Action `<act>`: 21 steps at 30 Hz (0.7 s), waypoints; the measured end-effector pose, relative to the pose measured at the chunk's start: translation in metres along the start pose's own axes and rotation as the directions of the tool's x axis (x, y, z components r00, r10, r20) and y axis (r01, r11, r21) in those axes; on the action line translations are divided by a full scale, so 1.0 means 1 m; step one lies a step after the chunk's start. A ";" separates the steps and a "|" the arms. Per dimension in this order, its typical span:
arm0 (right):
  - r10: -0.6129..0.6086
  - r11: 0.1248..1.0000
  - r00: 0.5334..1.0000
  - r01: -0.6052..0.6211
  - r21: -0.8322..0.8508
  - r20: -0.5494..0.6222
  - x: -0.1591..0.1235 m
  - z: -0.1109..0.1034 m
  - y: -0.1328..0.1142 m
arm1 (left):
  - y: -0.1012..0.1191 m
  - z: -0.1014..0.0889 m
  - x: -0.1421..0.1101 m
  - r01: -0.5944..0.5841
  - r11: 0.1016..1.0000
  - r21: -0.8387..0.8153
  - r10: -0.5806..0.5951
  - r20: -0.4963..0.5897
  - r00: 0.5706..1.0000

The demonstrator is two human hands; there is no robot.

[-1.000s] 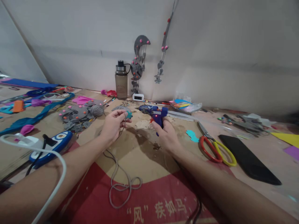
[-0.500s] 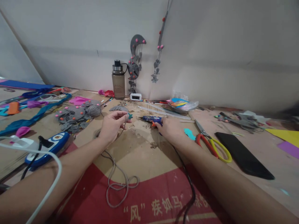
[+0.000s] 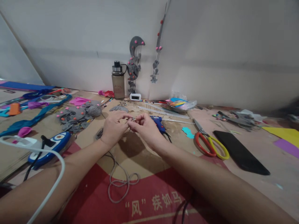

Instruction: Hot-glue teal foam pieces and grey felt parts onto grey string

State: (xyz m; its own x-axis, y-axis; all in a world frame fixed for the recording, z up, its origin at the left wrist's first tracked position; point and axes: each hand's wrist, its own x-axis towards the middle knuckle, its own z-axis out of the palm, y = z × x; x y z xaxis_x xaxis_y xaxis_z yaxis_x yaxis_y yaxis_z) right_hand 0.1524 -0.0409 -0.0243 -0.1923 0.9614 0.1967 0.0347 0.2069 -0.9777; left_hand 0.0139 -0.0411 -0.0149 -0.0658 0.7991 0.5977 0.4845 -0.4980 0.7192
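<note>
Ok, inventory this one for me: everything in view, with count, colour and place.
cord: one, grey, looped below the hands
glue gun: one, blue, behind right hand
scissors: one pair, red-yellow handles, right
slab: one, black, right of scissors
cut-out: turquoise, left of scissors
bottle: one, brownish, by wall
ornaments: two, grey, against wall
yarn ball: one, grey, left
felt pieces: several, grey, beside yarn
corded device: one, blue-white, front left
dish: one, silvery, back right
small scraps: uncounted, mixed colours, scattered
left hand: one, bare, centre, pinching cord
right hand: one, bare, meeting left; grip unclear
</note>
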 end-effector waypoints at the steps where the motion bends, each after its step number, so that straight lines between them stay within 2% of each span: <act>1: -0.003 1.000 1.000 0.002 0.030 0.013 0.002 0.001 0.001 | 0.001 0.000 0.000 -0.009 1.000 0.004 0.009 -0.015 1.000; 5: -0.039 0.998 0.999 0.040 0.053 -0.013 0.003 -0.001 0.000 | 0.001 0.001 0.001 -0.043 0.997 0.058 0.044 -0.025 0.999; 10: -0.128 0.988 0.991 0.124 -0.087 -0.047 0.004 -0.008 0.007 | -0.003 0.004 -0.002 -0.087 0.986 0.144 0.080 0.049 0.996; 15: -0.193 0.958 0.980 0.175 -0.227 -0.058 0.005 -0.013 0.014 | 0.000 0.006 -0.004 -0.038 0.989 0.144 0.032 0.043 0.999; 18: -0.204 0.954 0.978 0.187 -0.235 -0.050 0.005 -0.014 0.016 | 0.003 0.007 -0.006 0.015 0.994 0.104 -0.023 0.078 0.997; 21: -0.209 0.957 0.977 0.193 -0.217 -0.051 0.006 -0.014 0.017 | 0.004 0.009 -0.008 0.112 0.994 -0.006 -0.110 0.134 0.985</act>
State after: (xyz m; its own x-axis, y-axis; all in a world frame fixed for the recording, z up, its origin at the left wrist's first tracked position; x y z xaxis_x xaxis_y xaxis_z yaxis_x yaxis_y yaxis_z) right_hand 0.1656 -0.0296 -0.0387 -0.1449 0.9051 0.3997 0.2087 0.4228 -0.8818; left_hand 0.0239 -0.0465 -0.0194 -0.0011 0.8872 0.4615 0.4692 -0.4071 0.7837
